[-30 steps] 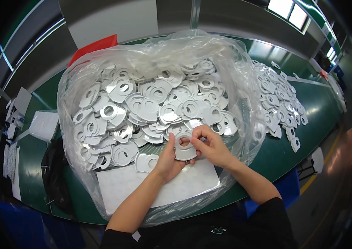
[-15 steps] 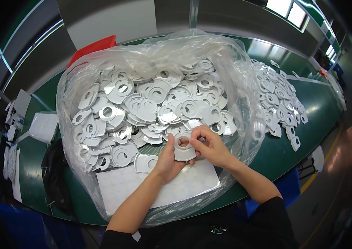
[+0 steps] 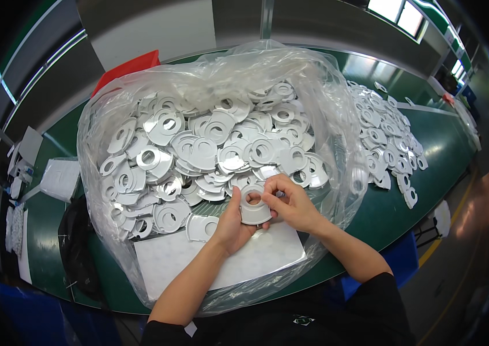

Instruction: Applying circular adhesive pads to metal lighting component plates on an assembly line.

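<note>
A white plastic part (image 3: pixel 255 215) with a round hole and a flared lower edge is held up between both hands. My left hand (image 3: pixel 233 226) grips it from the left and below, thumb along its side. The fingers of my right hand (image 3: pixel 292 203) are pinched at the rim of its ring, on the right. Under my hands lies a flat whitish sheet (image 3: pixel 221 262). Just beyond, a heap of similar white parts (image 3: pixel 204 151) fills a clear plastic bag (image 3: pixel 103 109) spread open on the green table (image 3: pixel 429 167).
A second pile of white parts (image 3: pixel 388 141) lies on the table at the right. Behind the bag stands a red bin (image 3: pixel 126 70). At the left are a wrapped white packet (image 3: pixel 60 177) and a black cloth-like item (image 3: pixel 77 248). A blue container (image 3: pixel 403 259) sits below the table's right edge.
Almost nothing differs. Both hands hold the same white part in the same place; the view has shifted very slightly.
</note>
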The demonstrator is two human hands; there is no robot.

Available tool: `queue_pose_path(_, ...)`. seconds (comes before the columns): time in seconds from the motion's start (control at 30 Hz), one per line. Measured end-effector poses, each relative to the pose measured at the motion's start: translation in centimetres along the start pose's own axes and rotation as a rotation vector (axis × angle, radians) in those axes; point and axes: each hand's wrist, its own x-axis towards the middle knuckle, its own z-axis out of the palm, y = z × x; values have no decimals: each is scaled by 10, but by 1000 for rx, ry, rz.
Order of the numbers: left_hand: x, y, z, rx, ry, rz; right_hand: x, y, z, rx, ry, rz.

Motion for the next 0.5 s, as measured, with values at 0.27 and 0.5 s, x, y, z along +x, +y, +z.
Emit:
queue_pose_path(0.27,1,0,-1,-29,-24,7,0,1,2,-34,20,-34)
queue_pose_path(0.5,0,2,4,83,12,32,1,5,4,-107,46,-109)
